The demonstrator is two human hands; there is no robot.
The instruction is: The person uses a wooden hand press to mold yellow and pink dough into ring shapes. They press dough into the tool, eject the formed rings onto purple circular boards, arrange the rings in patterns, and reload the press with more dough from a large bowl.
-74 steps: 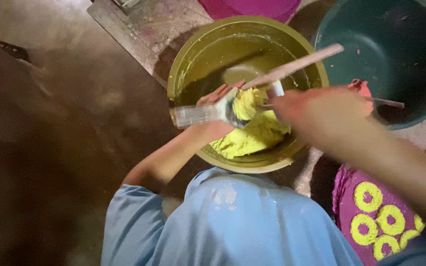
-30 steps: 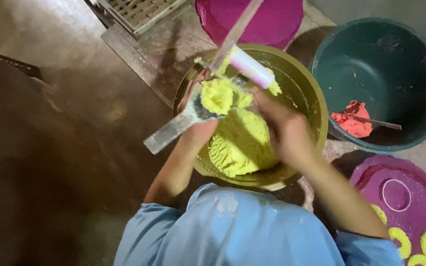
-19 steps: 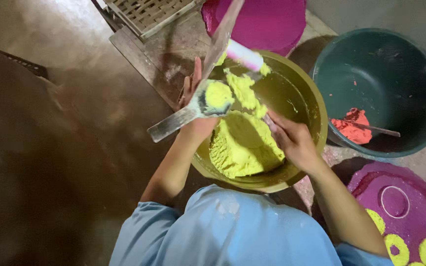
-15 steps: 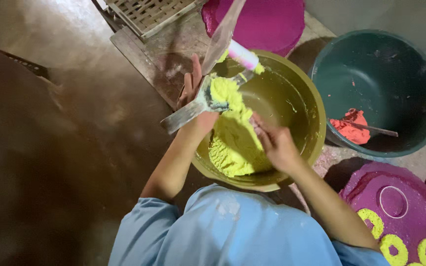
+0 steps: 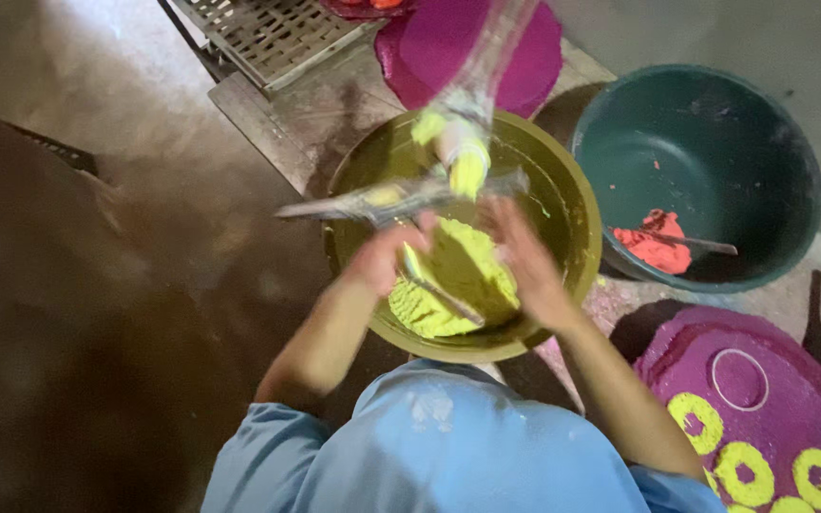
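A yellow-green bowl (image 5: 572, 204) holds a heap of yellow dough (image 5: 458, 275). My left hand (image 5: 382, 258) is at the bowl's left side, closed around a blurred metal press tool (image 5: 382, 199) that lies nearly level across the bowl. A lump of yellow dough (image 5: 463, 157) clings to the tool's clear tube, which points up and away. My right hand (image 5: 525, 258) rests on the right side of the dough heap, fingers stretched toward the tool. A thin metal rod (image 5: 444, 296) lies on the dough between my hands.
A dark green tub (image 5: 772, 142) at the right holds red dough (image 5: 653, 242) and a spoon. A magenta tray (image 5: 781, 380) with yellow dough rings sits at the lower right. A magenta lid (image 5: 429, 47) and a metal grate (image 5: 258, 28) lie at the back.
The metal tool has swung from tilted to nearly level across the bowl. My right hand has moved up from the bowl's near side onto the dough heap.
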